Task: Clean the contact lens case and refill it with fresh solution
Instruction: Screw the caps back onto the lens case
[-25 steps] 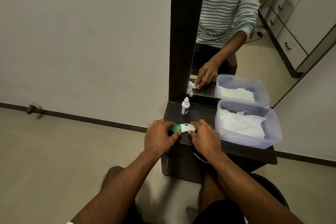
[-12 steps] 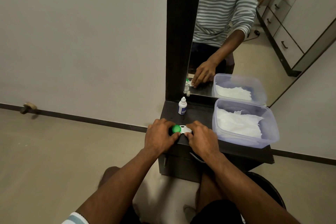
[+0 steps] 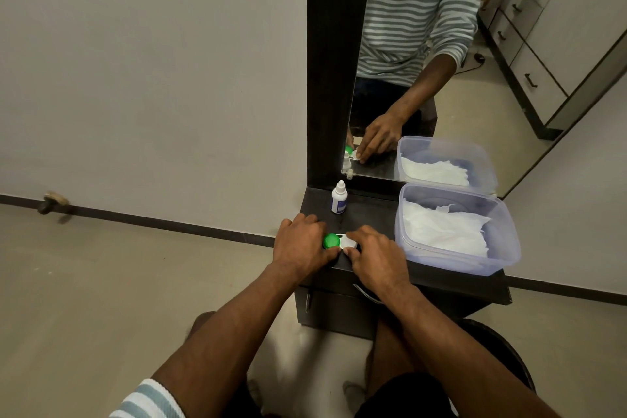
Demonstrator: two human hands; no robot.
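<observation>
A white contact lens case (image 3: pixel 346 241) lies near the front left edge of a small dark table (image 3: pixel 369 214). Its left well carries a green cap (image 3: pixel 331 241). My left hand (image 3: pixel 300 243) curls around that green cap, fingers closed on it. My right hand (image 3: pixel 371 256) covers the case's right side, fingertips pressing on its white part; that well is hidden under the fingers. A small white solution bottle (image 3: pixel 339 197) with a blue label stands upright behind the case, near the mirror, with its cap on.
A clear plastic tub (image 3: pixel 502 241) holding white tissues fills the table's right half. A dark-framed mirror (image 3: pixel 441 44) rises at the table's back and reflects a hand and a striped shirt. A drawer handle (image 3: pixel 366 295) sits below the table front. Beige floor lies to the left.
Both hands stay on the case. My right fingers have closed further over its white right side. The camera view has shifted slightly.
</observation>
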